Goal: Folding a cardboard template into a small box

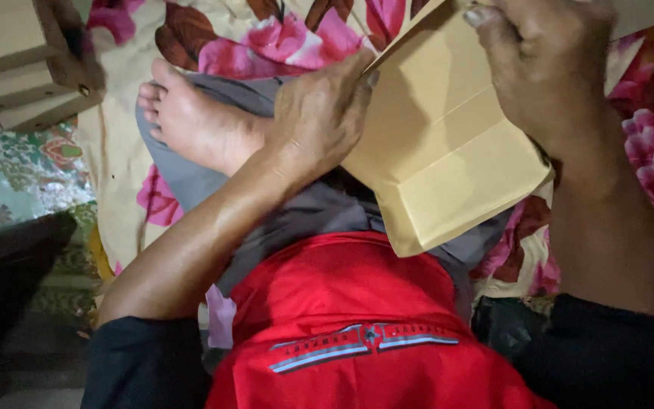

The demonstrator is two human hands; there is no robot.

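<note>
Resting tilted above the person's lap, a folded paper bag [440,144] of plain yellow-brown stock is the item in hand. It lies flat-sided toward the camera, its creased bottom panel turned down and to the right, so the folded base faces the wearer where it can be pressed and checked.

Left hand [319,113]: laid palm-down against the bag's left edge, fingers extended and together, thumb out of sight. It is not closed round anything; it appears to brace the edge so the paper does not slide.

Right hand [546,68]: at the top right of the bag, fingers curled over its upper edge and clamped on the paper. This grip carries the bag's weight and sets its tilt.

Beneath the bag, grey trousers [304,220] cover crossed legs, and a bare foot [191,121] lies just beside the left wrist. The seated, cross-legged posture gives a lap as a work surface. A red shirt [350,318] fills the lower centre, with dark sleeves at both forearms.

Under the person, a floral cloth [266,38] with pink blooms on cream is spread as a mat. At upper left, a stack of further flat paper bags [17,64] of like colour sits well apart from the hands.
</note>
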